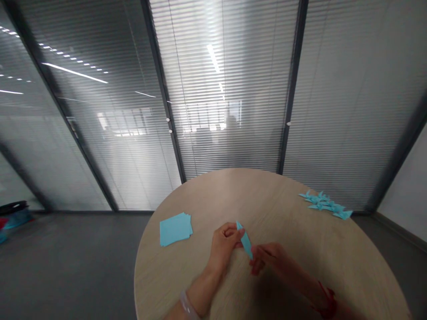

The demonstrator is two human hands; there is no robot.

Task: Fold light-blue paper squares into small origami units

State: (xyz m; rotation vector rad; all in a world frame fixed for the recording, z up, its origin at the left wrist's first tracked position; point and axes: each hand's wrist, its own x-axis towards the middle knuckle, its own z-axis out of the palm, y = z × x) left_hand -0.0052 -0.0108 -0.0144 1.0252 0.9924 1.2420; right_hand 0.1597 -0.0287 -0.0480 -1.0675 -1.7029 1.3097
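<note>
My left hand (224, 245) and my right hand (267, 258) meet over the round wooden table (273, 209), both pinched on a narrow, folded piece of light blue paper (246, 241). The left fingers grip its upper end and the right fingers hold its lower end. The piece is slim and pointed and slants from upper left to lower right. A pale band sits on my left wrist and a red one on my right wrist.
A small stack of flat blue paper squares (175, 229) lies to the left on the table. Several folded blue paper figures (325, 205) are gathered near the far right edge. Glass walls with blinds stand behind; grey floor surrounds the table.
</note>
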